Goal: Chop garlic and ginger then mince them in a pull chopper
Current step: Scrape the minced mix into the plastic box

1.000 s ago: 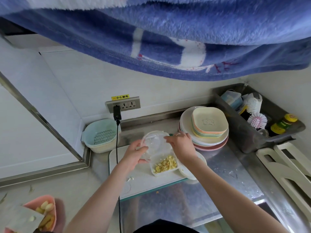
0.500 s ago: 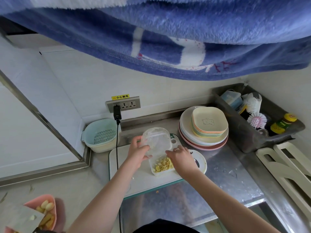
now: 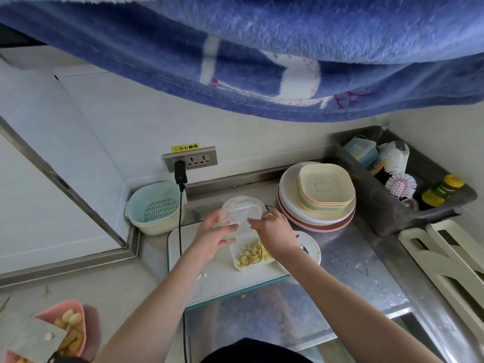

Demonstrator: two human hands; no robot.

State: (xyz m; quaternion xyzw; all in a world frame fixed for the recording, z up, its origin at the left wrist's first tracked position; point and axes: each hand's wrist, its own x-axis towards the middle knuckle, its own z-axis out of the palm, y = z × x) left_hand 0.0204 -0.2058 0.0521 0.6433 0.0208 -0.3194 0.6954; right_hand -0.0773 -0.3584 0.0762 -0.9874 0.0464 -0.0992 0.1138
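A clear plastic chopper bowl [image 3: 242, 212] is tilted in the air above a white square dish [image 3: 252, 256] of chopped yellow garlic and ginger bits. My left hand [image 3: 212, 238] grips the bowl's left side. My right hand [image 3: 275, 233] has its fingers curled on the bowl's right rim, fingertips at its mouth. The dish stands on a white cutting board [image 3: 188, 260]. A round white lid [image 3: 311, 251] lies partly hidden under my right wrist.
A pink dish [image 3: 72, 326] of garlic cloves and ginger sits bottom left beside a grey knife blade [image 3: 31, 340]. A teal colander [image 3: 157, 205], a black charger cable [image 3: 180, 231], stacked plates [image 3: 319, 203] and a dark bin [image 3: 392, 205] of brushes ring the counter. A blue towel [image 3: 262, 48] hangs overhead.
My right hand dropped to the white dish half a second ago and has come back up to the clear bowl's rim. My left hand kept hold of the bowl.
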